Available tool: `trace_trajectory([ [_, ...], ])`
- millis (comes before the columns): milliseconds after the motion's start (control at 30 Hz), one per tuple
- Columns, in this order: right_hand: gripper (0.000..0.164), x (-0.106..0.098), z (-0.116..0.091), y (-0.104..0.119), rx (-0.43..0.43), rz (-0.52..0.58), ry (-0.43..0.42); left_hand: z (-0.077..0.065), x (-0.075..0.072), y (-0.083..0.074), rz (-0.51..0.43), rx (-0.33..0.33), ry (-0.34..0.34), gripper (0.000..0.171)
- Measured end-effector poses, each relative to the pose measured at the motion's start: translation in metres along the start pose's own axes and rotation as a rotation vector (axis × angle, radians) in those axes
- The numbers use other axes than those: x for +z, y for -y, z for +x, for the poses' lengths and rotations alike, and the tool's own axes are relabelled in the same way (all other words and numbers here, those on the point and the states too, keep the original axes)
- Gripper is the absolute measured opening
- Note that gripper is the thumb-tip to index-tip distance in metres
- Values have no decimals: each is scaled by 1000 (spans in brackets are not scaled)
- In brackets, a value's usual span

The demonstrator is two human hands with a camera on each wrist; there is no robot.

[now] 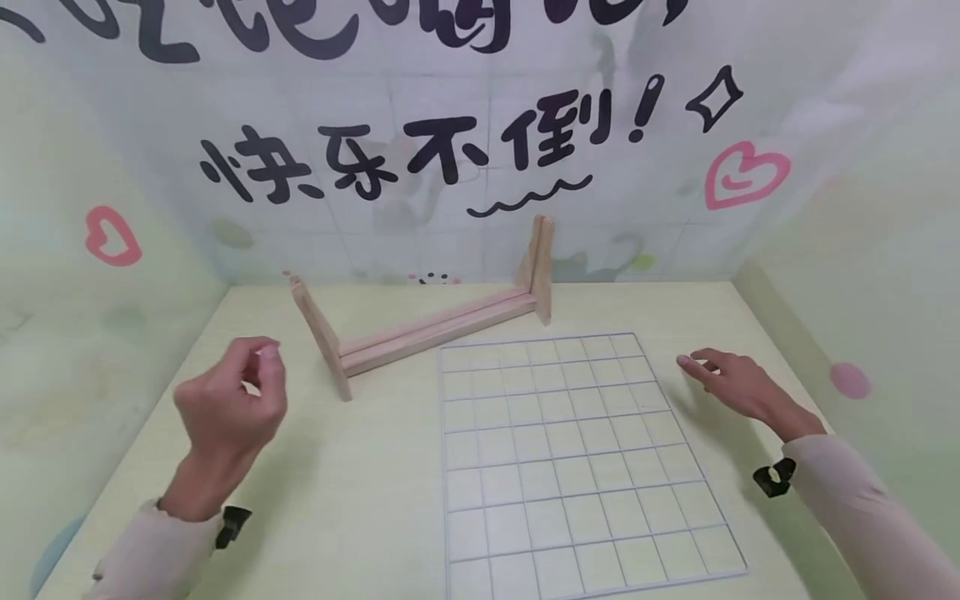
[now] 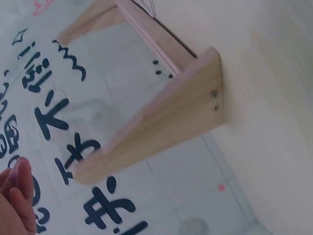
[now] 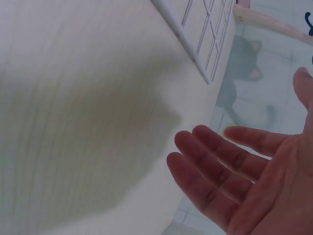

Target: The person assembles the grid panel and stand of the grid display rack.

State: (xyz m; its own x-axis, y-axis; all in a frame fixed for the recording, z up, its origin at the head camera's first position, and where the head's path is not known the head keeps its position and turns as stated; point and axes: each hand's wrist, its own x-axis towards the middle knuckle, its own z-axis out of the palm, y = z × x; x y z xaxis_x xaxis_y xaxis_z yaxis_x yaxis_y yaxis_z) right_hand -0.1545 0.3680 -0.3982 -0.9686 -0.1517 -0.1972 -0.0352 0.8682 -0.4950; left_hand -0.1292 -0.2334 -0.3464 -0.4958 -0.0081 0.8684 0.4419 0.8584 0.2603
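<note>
My right hand [image 3: 259,196] at lower right, palm showing, fingers [image 3: 215,169] loosely extended. Shadow [image 3: 132,132] on pale tabletop [image 3: 58,44]. White wire grid [image 3: 178,33] up top, apart from me. Wooden piece [image 3: 266,22] top right, grey cat shape [image 3: 244,56] below.

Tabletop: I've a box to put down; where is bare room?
Largest free patch: the tabletop left of the wire grid, in front of the wooden stand, the left hand above its left side. A narrower strip, under the right hand, borders the grid's right edge. Crowded: the back, where stand and grid nearly meet.
</note>
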Motion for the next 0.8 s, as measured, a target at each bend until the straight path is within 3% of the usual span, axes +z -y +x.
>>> trace_trajectory([
  [100, 68, 6, -3, 3, 27, 125, 84, -10, 4, -20, -25, -61, 221, 25],
  [267, 74, 18, -7, 10, 89, 235, 170, -20, 11, -39, -31, -373, 929, 37],
  [333, 75, 24, -9, 14, 115, 253, 192, -25, 14, -39, -56, -473, 1150, 44],
  [367, 75, 27, -11, 16, 129, 267, 204, -29, 17, -37, -86, -505, 1209, 44],
  [467, 67, 32, -15, 20, 159, 276, 240, -43, 29, -38, -173, -605, 1302, 39],
  [567, 55, 34, -19, 23, 154, 272, 245, -53, 43, -45, -246, -694, 1353, 32],
  [800, 37, 35, -23, 25, 143, 264, 217, -63, 70, -65, -358, -825, 1346, 17],
])
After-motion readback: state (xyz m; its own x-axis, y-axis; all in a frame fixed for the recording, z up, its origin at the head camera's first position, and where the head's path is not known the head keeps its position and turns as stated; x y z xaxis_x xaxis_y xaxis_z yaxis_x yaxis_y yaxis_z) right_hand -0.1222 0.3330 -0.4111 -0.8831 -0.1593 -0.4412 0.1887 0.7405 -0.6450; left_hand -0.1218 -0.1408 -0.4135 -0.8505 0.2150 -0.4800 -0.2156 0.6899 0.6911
